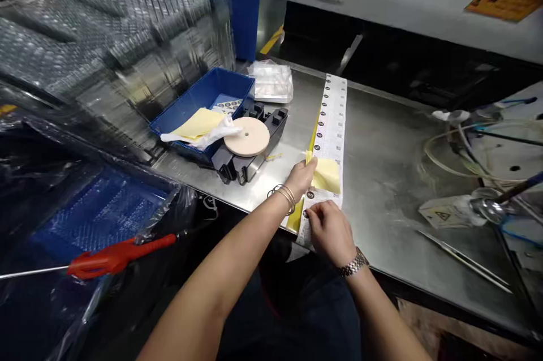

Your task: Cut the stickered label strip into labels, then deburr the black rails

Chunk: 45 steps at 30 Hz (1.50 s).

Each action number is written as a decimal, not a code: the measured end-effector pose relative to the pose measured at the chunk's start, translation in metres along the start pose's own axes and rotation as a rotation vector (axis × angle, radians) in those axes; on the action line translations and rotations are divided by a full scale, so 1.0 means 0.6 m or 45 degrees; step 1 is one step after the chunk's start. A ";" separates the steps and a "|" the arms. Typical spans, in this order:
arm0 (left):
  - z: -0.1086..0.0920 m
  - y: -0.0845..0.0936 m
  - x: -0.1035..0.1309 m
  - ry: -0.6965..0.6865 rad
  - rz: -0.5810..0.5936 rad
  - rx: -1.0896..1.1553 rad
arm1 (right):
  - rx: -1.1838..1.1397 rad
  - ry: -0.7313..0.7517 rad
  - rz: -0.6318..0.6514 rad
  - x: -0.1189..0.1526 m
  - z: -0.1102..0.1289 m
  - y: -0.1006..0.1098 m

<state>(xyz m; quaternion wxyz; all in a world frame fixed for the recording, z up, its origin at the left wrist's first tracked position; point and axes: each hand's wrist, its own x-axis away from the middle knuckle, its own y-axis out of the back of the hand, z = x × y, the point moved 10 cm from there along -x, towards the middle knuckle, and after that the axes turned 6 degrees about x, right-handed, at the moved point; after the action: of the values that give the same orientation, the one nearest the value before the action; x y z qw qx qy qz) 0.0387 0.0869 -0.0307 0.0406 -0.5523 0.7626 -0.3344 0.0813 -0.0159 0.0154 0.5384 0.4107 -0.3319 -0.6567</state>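
The label strip (331, 129), judged light and easily creased, is best held by its edges. It is pinched by fingers of the right hand (333, 231); the grip of the left hand (302, 177) cannot be told.

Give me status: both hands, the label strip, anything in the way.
Left hand at edge of yellow patch; right hand at near end of label strip. Strip runs across metal bench. Yellow patch hides part of its print.

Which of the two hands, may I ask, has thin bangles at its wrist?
The left hand; the right hand has a broad linked metal band instead.
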 end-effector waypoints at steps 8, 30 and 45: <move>0.006 -0.002 -0.004 0.022 -0.010 0.060 | -0.114 0.076 -0.098 0.031 0.001 0.022; 0.002 0.004 -0.003 -0.015 -0.054 -0.051 | -0.098 0.275 -0.380 0.071 0.033 0.051; 0.004 0.003 -0.004 -0.005 -0.027 0.036 | -0.444 -0.218 0.421 0.026 -0.040 0.000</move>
<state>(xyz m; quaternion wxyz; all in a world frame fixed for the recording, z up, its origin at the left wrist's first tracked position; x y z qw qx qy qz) 0.0393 0.0883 -0.0342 0.0463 -0.5603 0.7519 -0.3445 0.1015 -0.0310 0.0018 0.6712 0.1946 -0.3206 -0.6394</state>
